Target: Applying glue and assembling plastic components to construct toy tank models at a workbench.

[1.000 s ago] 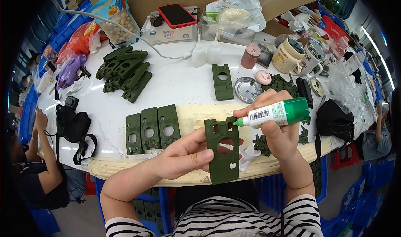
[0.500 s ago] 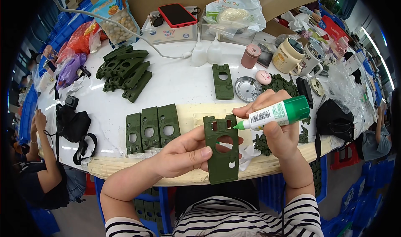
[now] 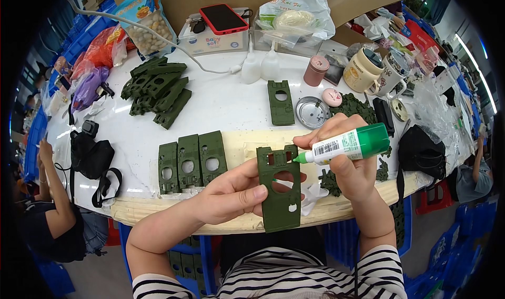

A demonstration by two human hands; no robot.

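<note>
Over the table's near edge, my left hand [image 3: 231, 192] grips a dark green plastic model hull plate [image 3: 280, 215] by its left side, thumb on its face. The plate has a large round hole and smaller openings near its top. My right hand [image 3: 351, 173] is closed around a white glue bottle [image 3: 336, 146] with a green base and green nozzle. The bottle lies nearly level, its nozzle tip at the plate's upper right edge beside a small opening. Whether glue is coming out is too small to tell. Three similar green plates [image 3: 188, 162] lie side by side to the left.
A pile of green plates [image 3: 158, 91] sits at the far left, and a single plate [image 3: 281, 103] lies farther back. Small green parts [image 3: 353, 108] are heaped right of a round metal lid [image 3: 312, 112]. Mugs [image 3: 363, 70] and a black pouch [image 3: 422, 151] stand at the right.
My hands, the plate and the glue bottle have hardly moved. At the far left, another person's arms have shifted slightly.
</note>
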